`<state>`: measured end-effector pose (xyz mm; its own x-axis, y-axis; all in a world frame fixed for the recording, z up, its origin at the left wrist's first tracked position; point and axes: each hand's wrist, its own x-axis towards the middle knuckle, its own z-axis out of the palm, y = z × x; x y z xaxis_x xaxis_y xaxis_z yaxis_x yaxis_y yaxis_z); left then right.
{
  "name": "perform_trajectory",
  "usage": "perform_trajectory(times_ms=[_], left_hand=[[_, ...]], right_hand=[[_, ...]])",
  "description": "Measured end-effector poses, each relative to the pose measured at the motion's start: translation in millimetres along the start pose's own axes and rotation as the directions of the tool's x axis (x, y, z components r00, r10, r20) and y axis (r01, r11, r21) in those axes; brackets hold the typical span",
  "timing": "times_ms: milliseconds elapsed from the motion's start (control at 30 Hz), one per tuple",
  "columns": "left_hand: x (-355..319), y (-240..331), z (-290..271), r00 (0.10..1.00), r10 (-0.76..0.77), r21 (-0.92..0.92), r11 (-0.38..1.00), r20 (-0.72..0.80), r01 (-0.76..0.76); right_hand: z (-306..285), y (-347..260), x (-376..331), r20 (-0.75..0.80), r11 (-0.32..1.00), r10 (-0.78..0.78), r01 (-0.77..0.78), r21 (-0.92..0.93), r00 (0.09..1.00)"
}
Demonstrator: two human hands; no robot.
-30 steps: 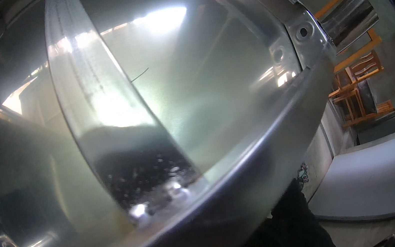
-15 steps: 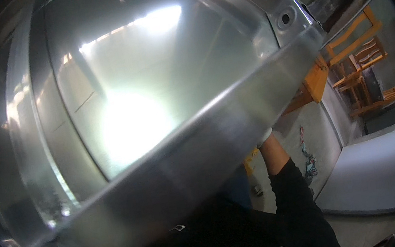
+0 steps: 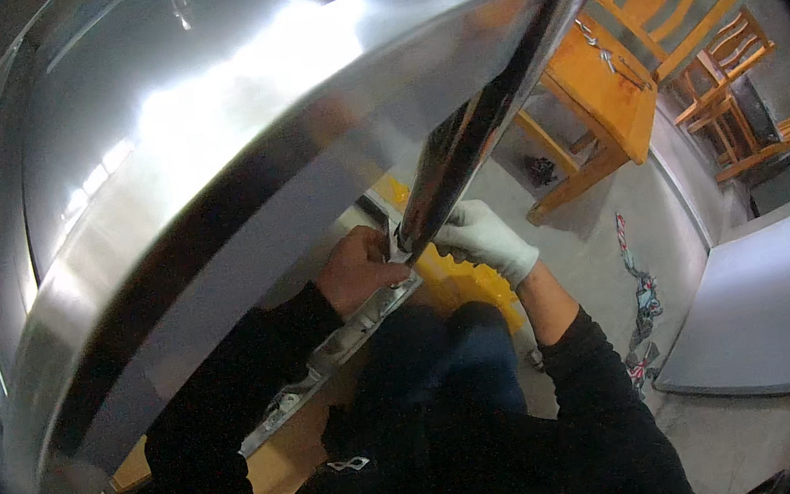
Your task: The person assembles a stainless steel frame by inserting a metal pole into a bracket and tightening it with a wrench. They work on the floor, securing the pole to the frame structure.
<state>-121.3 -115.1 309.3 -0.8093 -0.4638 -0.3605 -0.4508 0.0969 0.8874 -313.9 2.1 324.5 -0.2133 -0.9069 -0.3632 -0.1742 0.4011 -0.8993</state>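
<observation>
Nearest us, one big curved metal panel [image 3: 223, 99] fills the upper left, its rim blocking part of our view; at centre our bare left hand [image 3: 355, 271] pinches the lower end of one metal tube [image 3: 475, 130], our gloved right hand [image 3: 490, 242] curled beside it, grip unclear. Beyond, open floor [image 3: 577, 252] separates one wooden chair [image 3: 600, 87], upper right, from one white board [image 3: 752, 308], lower right.

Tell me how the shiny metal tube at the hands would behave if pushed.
The metal tube is probably stiff: it looks straight, with no sag. Its polished, glossy surface may let fingers slip. Its rounded sides suggest it could roll if laid down loose.
</observation>
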Motion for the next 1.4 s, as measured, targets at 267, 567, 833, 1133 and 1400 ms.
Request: perform_trajectory(times_ms=[267, 567, 833, 1133, 1400], left_hand=[[0.7, 4.8, 5.4, 0.997, 0.027, 0.014, 1.0, -0.069, -0.026], [4.8, 5.3, -0.3, 0.981, -0.185, -0.405, 0.894, 0.057, 0.193], [5.1, -2.1, 8.1, 0.994, 0.059, 0.055, 0.997, -0.096, -0.054], [8.1, -6.5, 7.8, 0.996, -0.059, -0.175, 0.983, -0.062, 0.047], [7.8, -4.9, 7.6, 0.988, 0.023, -0.078, 0.996, -0.152, -0.035]], right_hand=[[-2.7, 9.2, 1.8, -0.062, 0.949, -0.196, 0.173, -0.264, 0.979], [-13.0, 5.3, 8.7, 0.111, 0.99, -0.099, 0.109, -0.087, 0.989], [-13.0, 5.8, 9.0, 0.129, 0.996, 0.045, -0.055, 0.072, 0.991], [0.8, 20.2, 10.2, 0.016, 0.996, -0.078, 0.078, 0.034, 0.997], [1.5, 18.3, 3.5, -0.043, 0.891, -0.344, 0.312, -0.329, 0.938]])
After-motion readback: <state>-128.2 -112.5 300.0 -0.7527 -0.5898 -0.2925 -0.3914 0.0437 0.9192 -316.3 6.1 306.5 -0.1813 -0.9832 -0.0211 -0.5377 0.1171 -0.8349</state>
